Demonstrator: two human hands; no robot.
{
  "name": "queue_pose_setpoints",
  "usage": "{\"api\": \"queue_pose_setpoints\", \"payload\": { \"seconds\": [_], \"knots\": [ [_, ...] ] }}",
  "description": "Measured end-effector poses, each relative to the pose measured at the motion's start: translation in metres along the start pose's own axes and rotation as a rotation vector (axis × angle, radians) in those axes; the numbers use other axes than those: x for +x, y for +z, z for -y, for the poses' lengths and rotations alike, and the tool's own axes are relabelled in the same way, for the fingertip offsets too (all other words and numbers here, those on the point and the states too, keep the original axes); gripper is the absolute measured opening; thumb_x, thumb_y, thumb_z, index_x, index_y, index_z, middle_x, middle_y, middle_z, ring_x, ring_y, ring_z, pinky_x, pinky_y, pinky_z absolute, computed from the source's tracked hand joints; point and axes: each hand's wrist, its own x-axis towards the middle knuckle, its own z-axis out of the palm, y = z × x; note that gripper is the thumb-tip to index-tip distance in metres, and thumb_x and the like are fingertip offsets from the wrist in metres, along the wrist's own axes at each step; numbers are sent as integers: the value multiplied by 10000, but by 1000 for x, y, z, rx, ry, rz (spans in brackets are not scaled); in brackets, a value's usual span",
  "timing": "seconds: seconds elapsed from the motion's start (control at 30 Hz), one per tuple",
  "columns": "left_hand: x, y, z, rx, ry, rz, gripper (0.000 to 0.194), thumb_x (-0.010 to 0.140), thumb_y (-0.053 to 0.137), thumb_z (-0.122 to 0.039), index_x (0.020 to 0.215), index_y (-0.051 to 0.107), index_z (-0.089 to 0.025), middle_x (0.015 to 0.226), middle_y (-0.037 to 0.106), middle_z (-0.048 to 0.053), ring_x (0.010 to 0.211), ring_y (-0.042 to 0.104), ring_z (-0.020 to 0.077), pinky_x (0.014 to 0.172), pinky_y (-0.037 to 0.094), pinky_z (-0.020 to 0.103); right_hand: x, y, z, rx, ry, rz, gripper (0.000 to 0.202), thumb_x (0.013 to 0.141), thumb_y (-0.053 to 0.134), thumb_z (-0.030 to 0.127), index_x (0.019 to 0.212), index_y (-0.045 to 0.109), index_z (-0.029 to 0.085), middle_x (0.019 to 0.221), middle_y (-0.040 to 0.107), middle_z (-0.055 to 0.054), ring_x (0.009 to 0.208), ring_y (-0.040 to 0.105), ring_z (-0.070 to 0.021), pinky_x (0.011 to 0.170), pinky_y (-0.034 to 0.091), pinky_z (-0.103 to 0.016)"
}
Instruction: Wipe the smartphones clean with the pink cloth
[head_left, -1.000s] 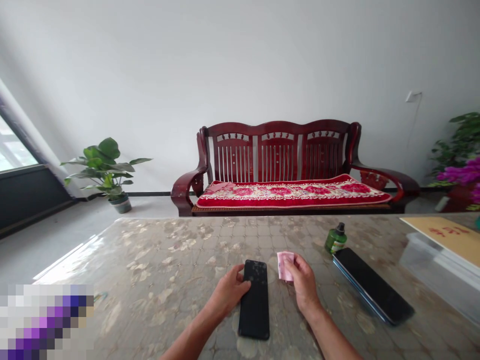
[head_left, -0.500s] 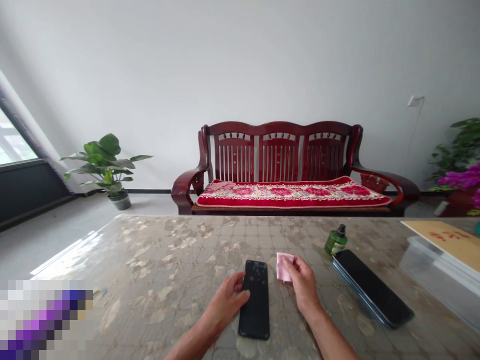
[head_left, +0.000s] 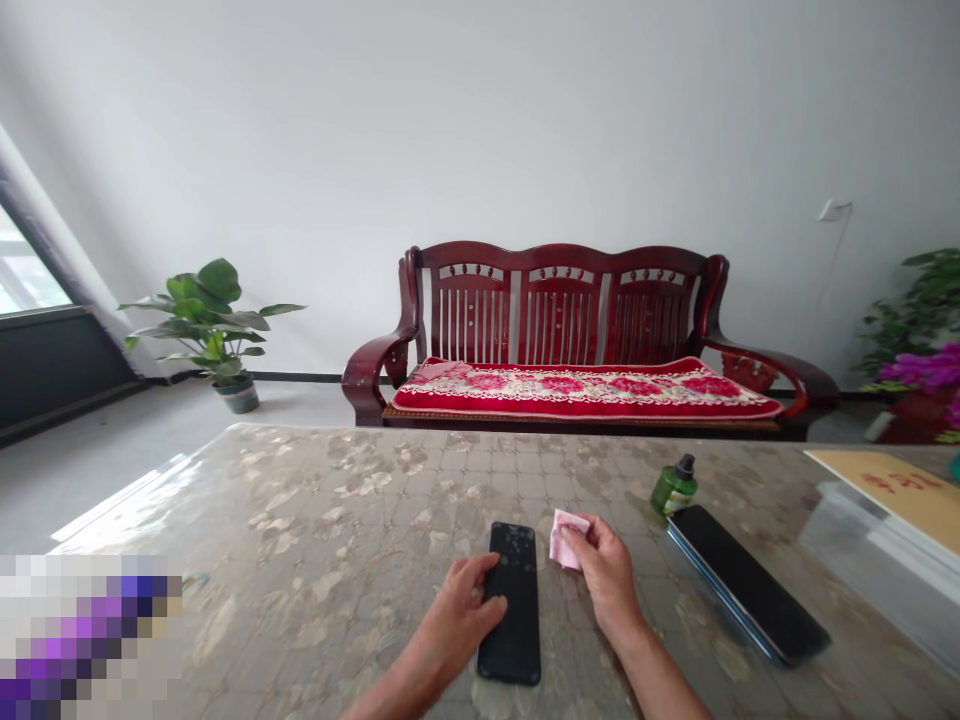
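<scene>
A black smartphone [head_left: 511, 625] lies flat on the table, with several pale wet-looking spots on the upper part of its screen. My left hand [head_left: 469, 605] holds it at the left edge, the thumb and a fingertip resting on the glass. To the right of the phone, my right hand [head_left: 607, 570] pinches a small folded pink cloth [head_left: 568, 540]. This cloth is held apart from the phone, just over the tabletop. Farther right stand a small green bottle [head_left: 673, 486] with a black nozzle cap and a larger black-screened device [head_left: 746, 580] with a bluish edge.
A clear cover with a floral pattern lies over the table [head_left: 360, 520]. At its right sits a clear plastic box [head_left: 862, 540] under a tan envelope [head_left: 892, 490]. Beyond are a dark red wooden bench [head_left: 559, 300] and a potted plant [head_left: 217, 330]. Pixelation covers the lower left corner.
My left thumb and finger have moved slightly right, farther onto the phone's screen. The pink cloth has tilted in my right hand. The whole view has shifted a little.
</scene>
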Motion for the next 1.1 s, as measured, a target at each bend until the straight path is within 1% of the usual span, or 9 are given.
{"api": "queue_pose_setpoints", "payload": {
  "seconds": [0.17,0.27,0.33,0.5,0.7,0.8,0.9,0.97,1.1],
  "knots": [
    [0,0,6,32,18,7,492,704,648,-215,1194,613,-180,1187,571,87,1149,540,245,977,462,309,0,-1,3,-11,-2,13,434,615,794,503,864,675,167,738,701,-28,678,627,-216,618,494,-283],
    [0,0,8,52,30,8,500,695,636,-213,1192,614,-174,1182,563,91,1146,539,248,979,458,311,1,-3,3,-4,0,52,470,704,715,564,955,695,167,827,726,-43,769,651,-234,669,503,-286],
    [-2,-1,8,66,41,15,499,692,623,-212,1190,616,-171,1180,558,94,1154,531,253,954,470,301,2,-4,3,3,20,40,474,738,667,589,971,708,179,871,733,-36,807,657,-240,676,505,-285],
    [-10,-6,7,202,82,31,488,716,580,-199,1202,614,-192,1193,567,86,1141,544,244,899,483,275,2,-4,4,12,54,-1,423,654,734,534,882,730,177,801,731,-28,758,654,-244,645,508,-287],
    [-19,-11,6,430,176,37,426,759,532,-164,1164,640,-242,1213,593,61,1108,584,220,875,495,246,0,-3,1,10,24,-2,426,659,736,520,903,710,171,772,716,-35,686,632,-225,589,492,-279],
    [-25,-12,8,525,297,3,391,808,511,-146,1152,652,-270,1232,601,60,1119,590,223,943,478,271,-1,-2,0,29,42,4,421,643,756,502,897,690,173,763,706,-32,679,627,-217,600,492,-282],
    [-31,-12,11,630,486,-9,368,878,481,-159,1180,643,-294,1249,606,70,1127,592,230,990,464,302,-1,-1,2,26,49,11,401,621,780,479,863,665,180,742,691,-20,651,613,-195,588,483,-270],
    [-33,-12,12,688,609,11,355,912,452,-163,1189,630,-296,1229,618,73,1095,608,222,962,489,306,-1,-2,5,22,54,3,427,605,795,460,900,656,185,763,691,-13,640,605,-179,566,472,-252],
    [-35,-10,14,782,815,16,316,929,399,-126,1129,616,-240,1138,642,82,1019,627,207,870,542,315,-1,-5,9,-20,47,7,495,624,790,456,1007,660,170,813,701,-16,646,599,-156,567,469,-231]
  ]
}}
